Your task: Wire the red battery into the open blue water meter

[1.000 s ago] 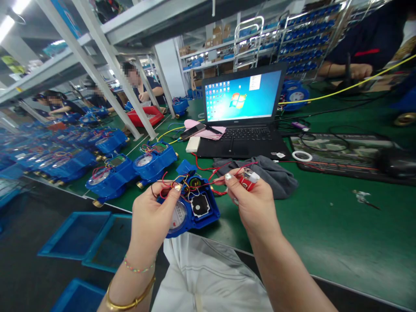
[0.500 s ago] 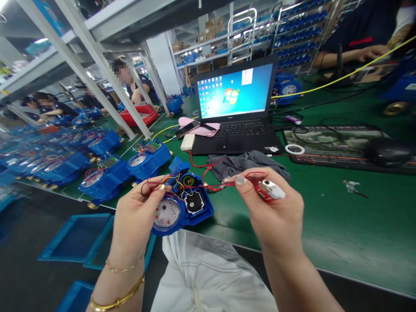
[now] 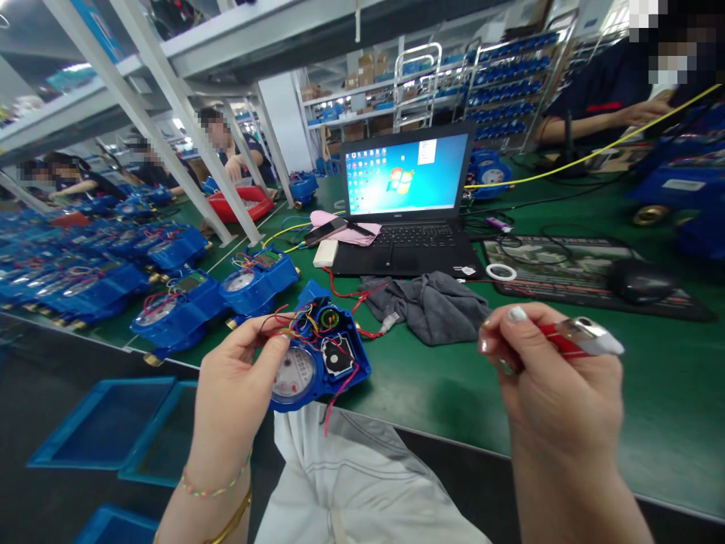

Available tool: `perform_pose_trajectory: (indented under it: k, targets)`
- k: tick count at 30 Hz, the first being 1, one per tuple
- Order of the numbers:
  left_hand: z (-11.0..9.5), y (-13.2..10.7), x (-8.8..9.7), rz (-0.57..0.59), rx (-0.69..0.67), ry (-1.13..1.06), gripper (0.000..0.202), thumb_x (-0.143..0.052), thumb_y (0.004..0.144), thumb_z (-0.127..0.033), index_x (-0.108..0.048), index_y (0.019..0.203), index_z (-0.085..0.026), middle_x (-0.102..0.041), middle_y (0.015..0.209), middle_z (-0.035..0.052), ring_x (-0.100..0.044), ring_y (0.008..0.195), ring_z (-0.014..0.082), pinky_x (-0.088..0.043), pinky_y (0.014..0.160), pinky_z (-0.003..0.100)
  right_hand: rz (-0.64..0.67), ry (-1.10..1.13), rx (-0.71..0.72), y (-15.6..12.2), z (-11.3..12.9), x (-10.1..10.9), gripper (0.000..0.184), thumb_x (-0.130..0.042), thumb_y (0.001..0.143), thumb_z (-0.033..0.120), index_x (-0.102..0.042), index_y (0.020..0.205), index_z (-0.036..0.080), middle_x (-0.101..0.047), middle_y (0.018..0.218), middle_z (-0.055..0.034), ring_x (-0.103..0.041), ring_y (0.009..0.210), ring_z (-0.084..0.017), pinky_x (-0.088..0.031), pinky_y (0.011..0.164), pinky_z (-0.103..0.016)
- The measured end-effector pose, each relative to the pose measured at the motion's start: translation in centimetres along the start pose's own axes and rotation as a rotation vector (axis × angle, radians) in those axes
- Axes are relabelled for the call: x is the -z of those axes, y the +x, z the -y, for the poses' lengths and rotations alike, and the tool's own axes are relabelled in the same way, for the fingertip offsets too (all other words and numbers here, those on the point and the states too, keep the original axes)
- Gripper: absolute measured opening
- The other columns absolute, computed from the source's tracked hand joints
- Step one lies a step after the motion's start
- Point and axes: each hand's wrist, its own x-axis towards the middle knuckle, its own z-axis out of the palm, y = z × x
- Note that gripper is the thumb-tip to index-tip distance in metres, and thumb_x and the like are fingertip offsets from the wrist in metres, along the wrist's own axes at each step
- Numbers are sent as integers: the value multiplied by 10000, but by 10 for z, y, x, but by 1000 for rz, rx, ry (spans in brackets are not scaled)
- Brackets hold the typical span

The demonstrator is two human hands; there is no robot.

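In the head view, the left hand [image 3: 238, 378] keeps the blue meter [image 3: 320, 355] at the near edge of the green surface [image 3: 453, 393], just above the lap. Its thumb and forefinger pinch the coloured wires [image 3: 294, 323] at the open compartment. 1 red wire [image 3: 341, 384] hangs free over the edge.

The right hand [image 3: 558, 389] is well apart to the right, with its fingers closed around a red lighter [image 3: 589, 337]. We judge the step to be work on the wire ends of the open meter. The next move, we think, calls for bringing the lighter back near the wires while the pinch stays firm.

The meter lies face up, with the dial toward us. Its long axis runs away from us, a little to the right. The lighter lies almost level, and its silver head points right, away from the meter. A grey cloth [image 3: 436, 304] and a laptop [image 3: 408, 196] lie behind.
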Motion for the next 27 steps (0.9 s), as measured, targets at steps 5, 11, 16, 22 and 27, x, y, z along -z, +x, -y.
perform_pose_trajectory:
  k: [5,11,16,22,27]
  targets:
    - [1,-2,0,35,-33,56,212,-638,770,-354,-680,937,-230,-700,925,7,-643,865,194,-500,816,304,324,-103,-45,-8,-7,-28,129,-669,771,298,-675,687,199,-623,637,-10,-540,554,-136,-398,497,-243]
    - [3,-6,1,73,-38,-20,205,-624,790,-321,-668,959,-215,-693,978,16,-638,897,188,-496,836,300,554,-307,30,-24,-22,-86,53,-651,724,231,-678,746,191,-635,738,-25,-582,680,-165,-412,628,-275]
    - [2,-9,4,71,-37,-15,225,-614,787,-297,-672,982,-199,-688,1036,35,-632,958,204,-498,868,309,499,-273,67,-26,-30,-97,165,-558,781,256,-596,634,190,-576,643,-13,-533,622,-154,-375,595,-267]
    - [11,-7,6,89,-37,-46,261,-609,808,-334,-655,1033,-211,-679,1047,37,-634,947,200,-497,869,312,454,-185,1,-25,-35,-96,180,-523,793,312,-534,654,198,-551,638,-13,-504,632,-163,-356,563,-261]
    - [4,-9,0,-15,-311,224,418,-588,815,-372,-558,1201,-215,-623,1091,80,-593,1004,244,-467,934,391,411,-221,25,-30,-29,-96,170,-492,830,290,-526,692,198,-557,675,-16,-518,654,-157,-388,587,-256]
